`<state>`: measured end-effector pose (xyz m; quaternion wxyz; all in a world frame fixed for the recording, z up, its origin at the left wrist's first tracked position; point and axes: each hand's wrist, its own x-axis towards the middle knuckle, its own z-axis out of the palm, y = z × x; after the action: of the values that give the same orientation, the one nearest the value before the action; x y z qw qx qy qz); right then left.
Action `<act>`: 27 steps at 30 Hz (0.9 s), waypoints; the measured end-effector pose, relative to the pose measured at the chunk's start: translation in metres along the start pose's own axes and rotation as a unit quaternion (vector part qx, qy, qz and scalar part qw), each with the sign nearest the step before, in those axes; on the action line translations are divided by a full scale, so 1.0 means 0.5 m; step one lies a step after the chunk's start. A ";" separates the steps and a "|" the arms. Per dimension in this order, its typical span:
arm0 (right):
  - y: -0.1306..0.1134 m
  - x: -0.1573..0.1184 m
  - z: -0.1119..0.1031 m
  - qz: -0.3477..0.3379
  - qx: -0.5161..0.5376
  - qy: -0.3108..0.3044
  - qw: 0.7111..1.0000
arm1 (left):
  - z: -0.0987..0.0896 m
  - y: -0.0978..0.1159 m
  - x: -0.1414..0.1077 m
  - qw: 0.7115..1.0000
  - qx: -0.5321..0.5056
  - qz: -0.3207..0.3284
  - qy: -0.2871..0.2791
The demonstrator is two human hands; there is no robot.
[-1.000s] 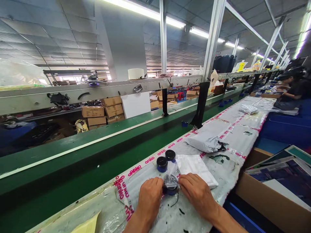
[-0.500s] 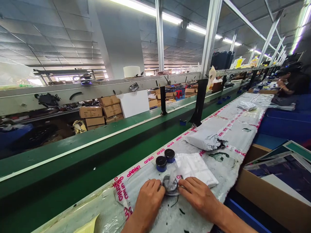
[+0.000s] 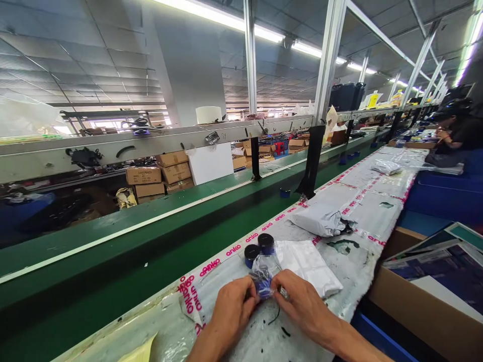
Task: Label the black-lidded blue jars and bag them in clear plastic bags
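Observation:
Between my left hand point(image 3: 234, 306) and my right hand point(image 3: 298, 301) is a small blue jar in a clear plastic bag point(image 3: 263, 284). Both hands pinch the bag and jar, and the blue side shows through the film. Just beyond my fingers stand two blue jars with black lids point(image 3: 251, 255) point(image 3: 266, 244), unbagged. A flat white plastic packet point(image 3: 307, 266) lies against my right hand. Farther along the bench lies a grey mailer bag point(image 3: 322, 218).
The bench top point(image 3: 362, 216) is covered in tape with pink lettering. A green conveyor point(image 3: 113, 241) runs along its left side. At lower right, an open cardboard box point(image 3: 422, 311) holds printed sheets. A co-worker point(image 3: 451, 136) sits at the far right.
The bagged jar has turned in my fingers, from its dark lid facing up to its blue side showing. My hands have drawn closer together, gathering the film around it.

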<state>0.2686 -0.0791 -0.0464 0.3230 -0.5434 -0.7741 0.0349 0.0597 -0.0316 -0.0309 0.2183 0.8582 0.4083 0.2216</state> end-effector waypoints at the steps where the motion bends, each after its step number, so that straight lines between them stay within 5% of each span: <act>1: -0.003 0.002 -0.003 0.034 0.041 0.003 0.999 | -0.001 0.000 -0.002 1.000 -0.025 -0.011 0.003; 8: -0.023 0.023 -0.020 0.170 0.181 0.010 0.969 | 0.002 0.020 0.002 0.983 -0.139 -0.103 0.067; 14: -0.001 0.041 -0.018 0.061 0.025 0.118 0.991 | -0.006 0.036 0.025 0.967 -0.167 -0.153 0.118; 19: 0.008 0.036 -0.021 0.023 0.006 0.138 0.990 | -0.010 0.023 0.030 0.962 -0.184 -0.170 0.105; 22: -0.013 0.023 -0.038 -0.059 -0.006 0.183 0.981 | -0.009 0.020 0.024 0.962 -0.187 -0.168 0.106; 25: -0.045 0.010 -0.050 -0.136 -0.037 0.102 0.985 | -0.010 0.027 0.014 0.963 -0.193 -0.157 0.106; 27: -0.063 0.004 -0.043 -0.130 -0.081 0.026 0.988 | -0.014 0.034 0.008 0.965 -0.192 -0.148 0.105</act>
<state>0.2542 -0.0965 -0.0156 0.2996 -0.4636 -0.8296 -0.0844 0.0680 -0.0368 -0.0149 0.3649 0.7024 0.5010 0.3499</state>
